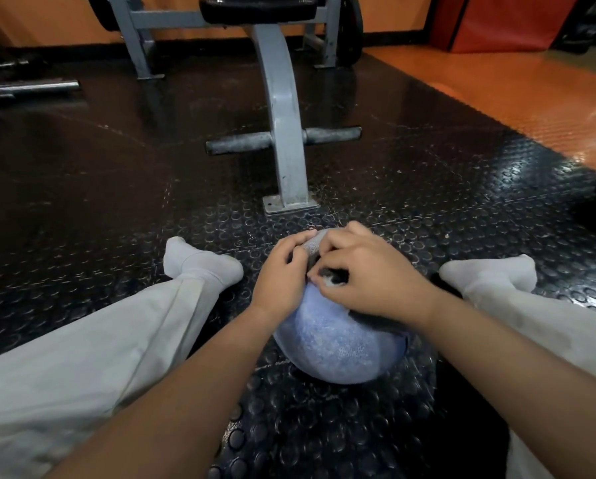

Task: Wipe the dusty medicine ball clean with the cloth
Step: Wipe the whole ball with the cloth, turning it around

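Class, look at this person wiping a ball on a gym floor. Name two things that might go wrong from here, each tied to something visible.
1. The light blue cloth drapes over most of the round dark medicine ball, and the left hand and right hand bunch it on top, so the lower sides may stay dusty.
2. The ball rests on the black studded rubber floor; firm rubbing might roll it toward the grey metal bench foot.

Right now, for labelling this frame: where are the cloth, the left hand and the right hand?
cloth (334,344), head view, near side of the blue fabric.
left hand (282,271), head view, back of the hand.
right hand (369,274), head view, back of the hand.
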{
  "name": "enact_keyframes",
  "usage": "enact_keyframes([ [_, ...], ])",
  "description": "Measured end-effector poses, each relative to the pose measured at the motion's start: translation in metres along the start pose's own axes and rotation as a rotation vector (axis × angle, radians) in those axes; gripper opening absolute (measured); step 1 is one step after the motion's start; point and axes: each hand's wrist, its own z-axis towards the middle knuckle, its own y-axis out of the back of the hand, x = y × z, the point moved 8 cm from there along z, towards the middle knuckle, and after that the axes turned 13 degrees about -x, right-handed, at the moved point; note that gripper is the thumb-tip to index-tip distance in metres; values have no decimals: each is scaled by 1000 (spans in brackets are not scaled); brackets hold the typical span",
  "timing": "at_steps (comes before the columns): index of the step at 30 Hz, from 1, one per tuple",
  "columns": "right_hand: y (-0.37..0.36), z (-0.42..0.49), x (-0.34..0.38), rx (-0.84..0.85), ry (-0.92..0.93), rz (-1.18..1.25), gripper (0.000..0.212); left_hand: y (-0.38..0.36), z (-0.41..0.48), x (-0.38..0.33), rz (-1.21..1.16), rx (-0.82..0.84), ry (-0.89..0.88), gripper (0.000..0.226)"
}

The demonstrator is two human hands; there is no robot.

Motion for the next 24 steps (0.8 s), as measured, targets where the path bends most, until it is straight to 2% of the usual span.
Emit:
enact_keyframes([
  [2,7,4,-34,-40,-153,59,19,-2,0,-3,35,4,-17,30],
  [5,18,3,-94,-156,-572,190,20,-5,0,-5,88,-13,-11,32],
  [6,16,1,-98,-168,-622,196,20,-6,0,-6,106,-19,-12,31],
  [7,15,1,-91,-182,-588,164,19,-6,2,-7,119,-27,-17,31],
  [9,12,3,-55,-156,-394,61,16,-5,4,-6,110,-41,-18,31],
  [11,1,1,-14,-47,-189,-8,17,-2,4,-4,61,-34,-18,30],
  [13,-2,2,-2,38,-102,18,17,2,0,-1,32,-26,-29,31],
  [15,2,5,-16,41,-132,102,15,4,-3,0,53,-26,-46,32],
  [16,6,7,-34,-10,-213,126,14,4,-3,0,74,-31,-43,34],
  [19,17,1,-94,-177,-662,232,23,0,-4,-3,99,-47,-18,34],
  [20,15,-5,-102,-208,-752,247,25,-1,-4,-4,106,-51,-14,33],
  [22,14,-6,-90,-239,-664,158,20,-2,-2,-6,109,-61,-18,32],
  [24,8,-8,-52,-197,-440,59,14,0,0,-7,83,-69,-26,29],
])
